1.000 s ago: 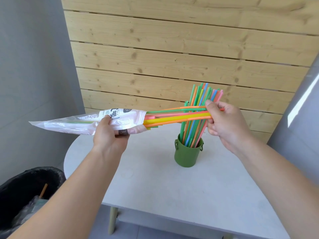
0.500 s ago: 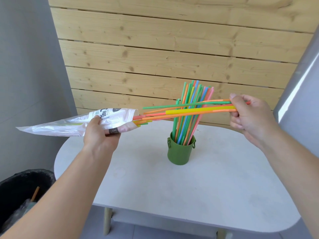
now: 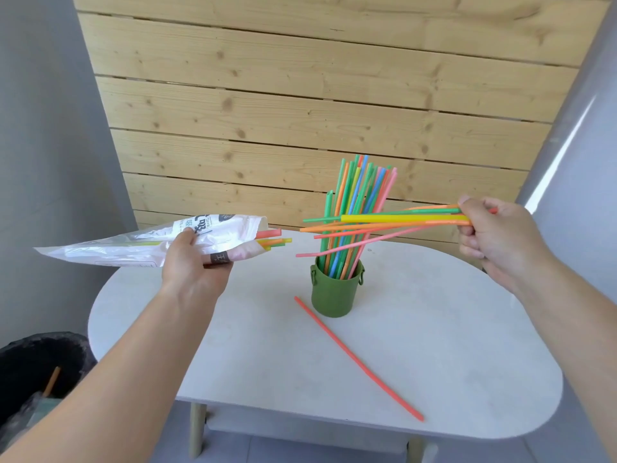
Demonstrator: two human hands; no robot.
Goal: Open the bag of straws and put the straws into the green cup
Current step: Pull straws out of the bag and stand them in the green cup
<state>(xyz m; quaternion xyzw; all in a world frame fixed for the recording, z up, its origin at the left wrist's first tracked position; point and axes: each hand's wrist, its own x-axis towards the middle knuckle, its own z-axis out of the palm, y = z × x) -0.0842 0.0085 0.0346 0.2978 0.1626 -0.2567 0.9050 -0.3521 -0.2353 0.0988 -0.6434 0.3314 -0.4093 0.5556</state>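
Note:
My left hand (image 3: 195, 262) grips the clear and white straw bag (image 3: 140, 243) at its open mouth, held level over the table's left end. A few straw tips (image 3: 273, 240) stick out of the bag. My right hand (image 3: 494, 238) pinches one end of a fanned bundle of coloured straws (image 3: 394, 220), now clear of the bag and hanging level in front of the upright straws. The green cup (image 3: 335, 295) stands mid-table with several straws (image 3: 359, 208) upright in it. One red straw (image 3: 357, 357) lies loose on the table in front of the cup.
The white oval table (image 3: 434, 345) stands against a wooden plank wall (image 3: 300, 95). A black-lined bin (image 3: 36, 372) sits on the floor at lower left. Grey walls flank both sides.
My right hand has drawn the bundle rightward, fully out of the bag. A red straw has dropped onto the table in front of the cup. My left hand stays holding the bag.

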